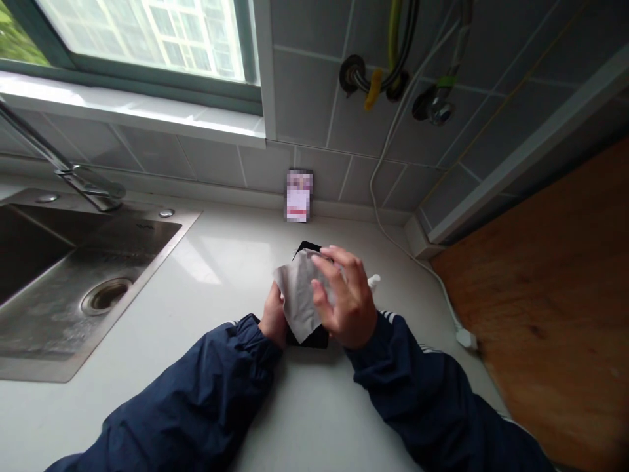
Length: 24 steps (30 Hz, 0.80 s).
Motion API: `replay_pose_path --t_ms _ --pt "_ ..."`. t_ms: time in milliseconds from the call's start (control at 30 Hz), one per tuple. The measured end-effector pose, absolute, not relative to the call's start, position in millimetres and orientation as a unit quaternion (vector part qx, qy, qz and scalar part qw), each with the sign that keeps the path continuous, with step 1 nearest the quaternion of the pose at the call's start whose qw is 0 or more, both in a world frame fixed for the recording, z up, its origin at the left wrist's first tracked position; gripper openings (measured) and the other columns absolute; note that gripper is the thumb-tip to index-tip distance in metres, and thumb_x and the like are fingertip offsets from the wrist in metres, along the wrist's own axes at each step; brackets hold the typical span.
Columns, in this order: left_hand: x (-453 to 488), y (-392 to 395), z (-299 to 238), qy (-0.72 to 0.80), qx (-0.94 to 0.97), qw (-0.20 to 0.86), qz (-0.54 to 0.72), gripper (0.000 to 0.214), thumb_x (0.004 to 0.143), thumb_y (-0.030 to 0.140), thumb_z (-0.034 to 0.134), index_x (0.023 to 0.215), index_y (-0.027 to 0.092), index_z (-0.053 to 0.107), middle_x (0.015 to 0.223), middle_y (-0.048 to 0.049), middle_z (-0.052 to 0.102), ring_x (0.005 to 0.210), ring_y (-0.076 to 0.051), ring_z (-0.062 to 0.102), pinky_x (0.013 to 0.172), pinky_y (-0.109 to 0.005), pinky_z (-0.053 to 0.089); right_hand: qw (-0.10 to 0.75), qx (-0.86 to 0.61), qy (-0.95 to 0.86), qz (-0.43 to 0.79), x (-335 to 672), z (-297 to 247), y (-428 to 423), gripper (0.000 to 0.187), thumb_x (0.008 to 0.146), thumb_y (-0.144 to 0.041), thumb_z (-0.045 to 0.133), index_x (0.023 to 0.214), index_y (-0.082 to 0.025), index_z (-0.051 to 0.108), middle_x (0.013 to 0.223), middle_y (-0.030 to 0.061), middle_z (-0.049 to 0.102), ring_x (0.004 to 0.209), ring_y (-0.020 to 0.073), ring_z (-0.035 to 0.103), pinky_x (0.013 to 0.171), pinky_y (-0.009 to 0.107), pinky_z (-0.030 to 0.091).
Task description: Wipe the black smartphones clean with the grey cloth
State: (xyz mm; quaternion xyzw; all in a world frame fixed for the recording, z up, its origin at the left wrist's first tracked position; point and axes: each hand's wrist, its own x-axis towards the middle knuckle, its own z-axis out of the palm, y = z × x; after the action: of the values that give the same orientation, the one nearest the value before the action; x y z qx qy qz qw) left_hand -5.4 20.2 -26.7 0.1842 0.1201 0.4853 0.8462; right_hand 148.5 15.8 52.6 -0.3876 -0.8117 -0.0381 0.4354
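**Grey cloth (pixel 297 295) held over a flat black device (pixel 308 339) on the bench (pixel 230 275)**

The flat black device lies near the middle of the white bench, nearer the tiled back wall than the front, between the stainless steel sink (pixel 59 308) and a wooden surface (pixel 535 295) at the right. It appears to rest flat, though the hands and cloth hide most of it. Only its far corner and near end show. Its long axis runs from the person toward the wall, leaning very slightly off straight.

The grey cloth drapes across the device, a loose corner hanging toward the person's left and its lower point reaching over the near end. The left hand (pixel 272 321) comes in from the lower left, at the device's left side, its fingers hidden beneath the cloth, so whether it grips the device cannot be told. The right hand (pixel 346 298) arches palm-down above, fingers curved and spread, thumb pressed on the cloth, grasping the fabric rather than clenched into a fist. Both forearms angle inward in navy sleeves (pixel 196 387) with white stripes at the cuffs.

A small white bottle nozzle (pixel 373 282) pokes out just beyond the right hand. Behind the device, a blurred packet (pixel 299 195) stands upright against the wall. A white cable (pixel 393 223) runs down along the bench's right side.
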Motion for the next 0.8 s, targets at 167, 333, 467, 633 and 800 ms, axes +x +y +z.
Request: replay_pose_path --t_ms 167,333,467,633,800 --pt "-4 22 -36 0.173 0.118 0.812 0.544 0.057 0.104 0.059 0.037 0.126 0.019 0.072 0.131 -0.0084 0.074 0.142 -0.020 0.054 0.123 -0.029 0.033 0.286 -0.268 -0.919 -0.036 143 27 8 0.060 0.105 -0.046 0.051 0.149 -0.005 0.050 0.160 0.0206 0.046 0.156 0.0346 0.031 0.124 0.051 0.035" --pt "3 15 -16 0.180 0.099 0.844 0.496 0.077 0.101 0.070 0.033 0.144 0.012 0.059 0.145 -0.0143 0.065 0.152 -0.026 0.042 0.129 -0.037 0.022 0.186 -0.304 -0.933 -0.049 156 17 12 0.088 0.102 -0.069 0.041 0.161 -0.004 0.033 0.171 0.0187 0.023 0.161 0.0395 0.011 0.126 0.057 0.026" --pt "0 11 4 0.233 0.110 0.863 0.434 0.091 0.098 0.076 0.015 0.143 0.013 0.063 0.134 -0.0146 0.072 0.143 -0.033 0.053 0.116 -0.040 0.043 0.165 -0.307 -0.936 -0.045 163 8 -1 0.093 0.100 -0.073 0.041 0.163 -0.005 0.029 0.172 0.0162 0.020 0.161 0.0385 0.008 0.127 0.057 0.024" --pt "-9 11 7 0.231 0.098 0.876 0.412 0.100 0.091 0.086 0.022 0.133 0.008 0.068 0.115 -0.0187 0.078 0.122 -0.037 0.068 0.106 -0.043 0.050 0.150 -0.278 -0.949 -0.020 166 2 -22 0.096 0.098 -0.075 0.045 0.164 -0.007 0.029 0.172 0.0135 0.023 0.161 0.0380 0.009 0.128 0.056 0.023" --pt "-13 15 9 0.173 0.089 0.895 0.402 0.109 0.090 0.087 0.013 0.134 0.001 0.063 0.111 -0.0231 0.077 0.112 -0.036 0.072 0.107 -0.047 0.049 0.153 -0.252 -0.956 0.004 167 11 -28 0.090 0.097 -0.076 0.047 0.156 -0.009 0.045 0.168 0.0111 0.035 0.161 0.0351 0.015 0.130 0.052 0.019"
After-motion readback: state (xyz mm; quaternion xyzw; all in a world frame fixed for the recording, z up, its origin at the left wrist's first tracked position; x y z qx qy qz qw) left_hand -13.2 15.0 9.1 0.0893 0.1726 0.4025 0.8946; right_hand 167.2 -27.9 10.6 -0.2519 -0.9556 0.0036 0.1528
